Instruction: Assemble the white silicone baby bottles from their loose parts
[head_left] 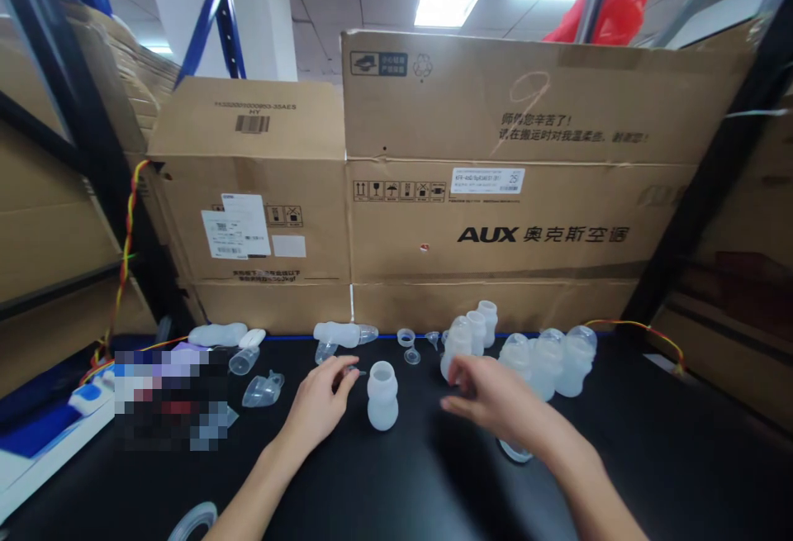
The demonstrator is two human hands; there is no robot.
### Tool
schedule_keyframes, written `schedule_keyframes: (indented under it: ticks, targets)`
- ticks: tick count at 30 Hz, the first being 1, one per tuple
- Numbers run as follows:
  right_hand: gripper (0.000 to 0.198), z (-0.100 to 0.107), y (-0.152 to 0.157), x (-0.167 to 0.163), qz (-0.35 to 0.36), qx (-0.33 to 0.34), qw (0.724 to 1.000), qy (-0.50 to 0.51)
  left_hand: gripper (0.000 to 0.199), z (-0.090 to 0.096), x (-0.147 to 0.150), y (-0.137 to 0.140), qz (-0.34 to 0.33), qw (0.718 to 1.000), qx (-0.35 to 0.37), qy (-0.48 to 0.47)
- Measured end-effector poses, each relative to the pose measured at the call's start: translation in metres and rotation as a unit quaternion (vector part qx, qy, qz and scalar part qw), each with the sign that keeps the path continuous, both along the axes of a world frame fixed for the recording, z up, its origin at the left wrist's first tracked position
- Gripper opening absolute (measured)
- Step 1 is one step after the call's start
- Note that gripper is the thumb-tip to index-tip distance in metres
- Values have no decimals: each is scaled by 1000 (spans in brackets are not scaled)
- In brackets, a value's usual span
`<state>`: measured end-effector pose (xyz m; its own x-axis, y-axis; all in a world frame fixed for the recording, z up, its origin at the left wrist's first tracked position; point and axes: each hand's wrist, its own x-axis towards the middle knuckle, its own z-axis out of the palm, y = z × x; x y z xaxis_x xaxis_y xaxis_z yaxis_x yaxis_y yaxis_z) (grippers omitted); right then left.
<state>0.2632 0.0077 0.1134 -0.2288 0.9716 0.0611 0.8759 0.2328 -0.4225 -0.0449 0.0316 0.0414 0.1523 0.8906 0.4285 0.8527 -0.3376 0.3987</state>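
The right cardboard panel (551, 182) reads "AUX"; its white label (486, 181), "25"; the left cardboard panel (266, 177), "HY".

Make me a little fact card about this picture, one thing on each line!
Left hand: beside the open bottle; can't tell if it holds something tiny
Right hand: fingers curled and apart, near the domed bottles
Open bottle: upright, cloudy white, between the hands
Domed bottles: grouped on the right
Lying bottle: on its side, near the cardboard
Tabletop: black
Cardboard: brown, printed "AUX", standing behind
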Motion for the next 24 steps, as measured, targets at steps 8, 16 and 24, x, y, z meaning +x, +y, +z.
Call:
schedule_keyframes:
  ticks: [8, 16, 24]
  targets:
    - [45, -33, -1, 39, -119, -105, 984, -77, 21, 9, -8, -6, 26, 999, -4, 30]
    - [32, -17, -10, -12, 122, -43, 976, 177, 11, 12, -5, -2, 51, 995, 14, -87]
    - [29, -39, -19, -59, 169, -57, 944, 276, 10, 47, 9, -33, -54, 956, 222, -183]
